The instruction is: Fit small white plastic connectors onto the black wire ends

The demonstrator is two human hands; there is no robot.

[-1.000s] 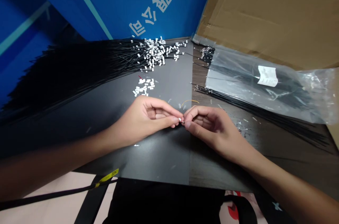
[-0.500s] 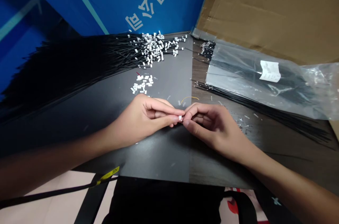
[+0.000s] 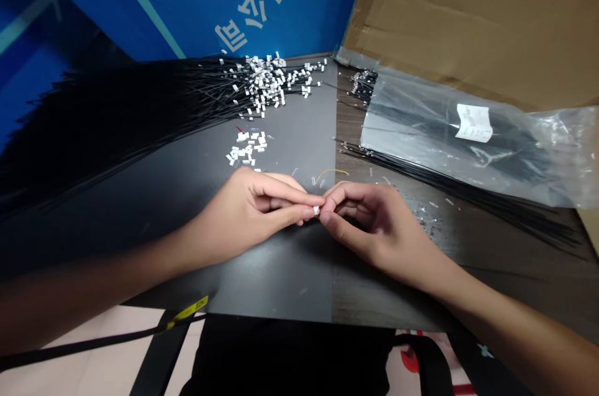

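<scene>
White connector housing (image 3: 316, 211) sits pinched between the fingertips of both hands. Far left of the fingers, black wires (image 3: 140, 109) fan out; left hand (image 3: 248, 212) clenched, thumb and forefinger on the housing; right hand (image 3: 372, 224) likewise gripping it, thin yellow wire (image 3: 332, 173) just above those fingers; clear plastic bag (image 3: 449, 140) farther right.

A clear plastic bag (image 3: 468, 140) with a white paper label (image 3: 473, 123) lies packed with what look like black wires. Just behind the bag stands a brown cardboard sheet (image 3: 472, 15). Well left of the bag, a blue printed board (image 3: 140, 3) stands upright, and a fan of black wires tipped with white connectors (image 3: 187, 93) spreads before it. A loose bundle of black wires (image 3: 449, 187) lies along the bag's near edge. Well in front of the bag hangs a black strap with a yellow tag (image 3: 187, 313).
</scene>
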